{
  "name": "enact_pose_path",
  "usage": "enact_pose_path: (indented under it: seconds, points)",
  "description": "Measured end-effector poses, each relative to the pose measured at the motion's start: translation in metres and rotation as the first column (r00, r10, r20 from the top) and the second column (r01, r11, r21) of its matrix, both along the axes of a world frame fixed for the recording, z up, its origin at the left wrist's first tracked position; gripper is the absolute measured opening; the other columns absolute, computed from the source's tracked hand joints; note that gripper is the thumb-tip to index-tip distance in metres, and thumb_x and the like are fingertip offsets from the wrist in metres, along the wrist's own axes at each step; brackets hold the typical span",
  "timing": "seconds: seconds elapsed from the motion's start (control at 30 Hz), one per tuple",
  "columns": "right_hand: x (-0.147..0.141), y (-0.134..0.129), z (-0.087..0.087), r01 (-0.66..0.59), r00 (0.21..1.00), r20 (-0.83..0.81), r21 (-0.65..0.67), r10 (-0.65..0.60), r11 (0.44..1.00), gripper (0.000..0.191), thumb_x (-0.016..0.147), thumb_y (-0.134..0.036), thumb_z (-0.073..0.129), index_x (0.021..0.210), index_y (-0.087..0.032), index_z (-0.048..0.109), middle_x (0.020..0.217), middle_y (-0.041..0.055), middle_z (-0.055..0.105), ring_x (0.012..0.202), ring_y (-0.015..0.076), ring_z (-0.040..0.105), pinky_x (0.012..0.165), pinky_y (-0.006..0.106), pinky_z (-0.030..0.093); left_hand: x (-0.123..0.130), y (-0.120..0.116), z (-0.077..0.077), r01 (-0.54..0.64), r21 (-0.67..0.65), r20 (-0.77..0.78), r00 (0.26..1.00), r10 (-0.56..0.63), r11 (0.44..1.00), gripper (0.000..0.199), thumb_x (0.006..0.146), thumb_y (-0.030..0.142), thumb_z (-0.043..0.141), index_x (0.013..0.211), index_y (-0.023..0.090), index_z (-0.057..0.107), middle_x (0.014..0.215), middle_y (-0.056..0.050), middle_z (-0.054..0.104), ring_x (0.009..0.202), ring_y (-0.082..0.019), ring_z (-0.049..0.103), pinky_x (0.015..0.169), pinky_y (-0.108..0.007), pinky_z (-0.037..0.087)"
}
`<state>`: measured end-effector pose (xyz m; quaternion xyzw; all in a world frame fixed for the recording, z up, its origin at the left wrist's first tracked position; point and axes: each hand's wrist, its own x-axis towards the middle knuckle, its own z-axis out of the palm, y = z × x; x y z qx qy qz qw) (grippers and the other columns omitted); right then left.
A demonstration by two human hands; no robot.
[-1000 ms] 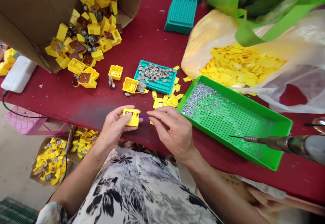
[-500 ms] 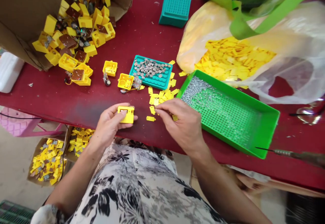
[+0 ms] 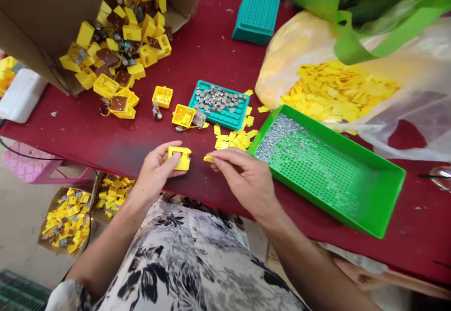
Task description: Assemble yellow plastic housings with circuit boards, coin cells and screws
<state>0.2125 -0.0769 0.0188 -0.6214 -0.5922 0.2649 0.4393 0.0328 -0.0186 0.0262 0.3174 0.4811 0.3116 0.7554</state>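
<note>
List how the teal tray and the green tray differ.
The teal tray is small and shallow; the green tray is much larger, with raised walls. The teal tray carries round metal discs; the green tray holds slender metal bits, densest at the end nearest the teal tray. Both sit on the red table and hold loose metal parts.

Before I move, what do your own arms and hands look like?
Left hand and right hand are bare: no gloves or watch visible. Forearms are uncovered. A white-and-grey fabric sleeve with black print shows near the left elbow; no right sleeve shows.
</note>
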Motion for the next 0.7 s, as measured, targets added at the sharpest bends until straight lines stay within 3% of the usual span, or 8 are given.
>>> enact_pose_path:
  seconds: [0.1,0.27,0.5,0.6,0.7]
  points:
    - [-0.010,0.010,0.012,-0.044,0.989,-0.142,-0.074,0.034,0.996,0.016,0.087,-0.018,0.058,0.090,-0.021,0.074,0.082,0.0020,0.068,0.066,0.0119,0.063,0.062,0.027,0.054,0.001,-0.003,-0.002,0.032,0.030,0.016,0.999,-0.032,0.999,0.049,0.072,0.019,0.076,0.118,0.016,0.059,0.099,-0.006,0.071,0.084,-0.015,0.068,0.074,-0.026,0.057]
    - [-0.029,0.020,0.015,0.006,0.957,-0.284,-0.202,-0.065,0.979,0.009,0.077,-0.026,0.064,0.078,-0.018,0.068,0.067,-0.0004,0.066,0.054,0.0110,0.059,0.053,0.025,0.049,0.002,-0.006,-0.007,0.057,0.106,0.023,0.998,-0.060,0.993,0.052,0.069,0.016,0.075,0.118,0.019,0.058,0.103,-0.006,0.068,0.091,-0.017,0.065,0.076,-0.027,0.056]
    - [-0.031,0.027,0.015,-0.001,0.946,-0.308,-0.321,-0.104,0.947,0.015,0.070,-0.032,0.068,0.067,-0.017,0.065,0.059,0.0009,0.065,0.051,0.0128,0.059,0.049,0.025,0.049,0.003,-0.011,-0.008,0.131,0.229,-0.123,0.987,-0.105,0.965,0.049,0.074,0.019,0.067,0.122,0.019,0.059,0.121,-0.011,0.066,0.104,-0.022,0.063,0.083,-0.032,0.054]
    - [-0.033,0.027,0.014,0.014,0.931,-0.335,-0.368,-0.146,0.930,0.016,0.069,-0.032,0.069,0.067,-0.017,0.065,0.059,0.0011,0.065,0.048,0.0135,0.059,0.049,0.027,0.050,0.003,-0.012,-0.005,0.161,0.316,-0.204,0.974,-0.099,0.935,0.048,0.076,0.019,0.067,0.123,0.020,0.058,0.118,-0.009,0.067,0.103,-0.021,0.063,0.090,-0.033,0.052]
    - [-0.035,0.026,0.016,0.044,0.956,-0.258,-0.346,-0.140,0.937,0.011,0.072,-0.028,0.068,0.069,-0.018,0.067,0.062,0.0014,0.068,0.053,0.0147,0.061,0.052,0.028,0.049,0.003,-0.011,-0.003,0.140,0.311,-0.203,0.976,-0.079,0.940,0.035,0.082,0.030,0.065,0.116,0.020,0.061,0.109,-0.007,0.069,0.093,-0.019,0.065,0.081,-0.030,0.055]
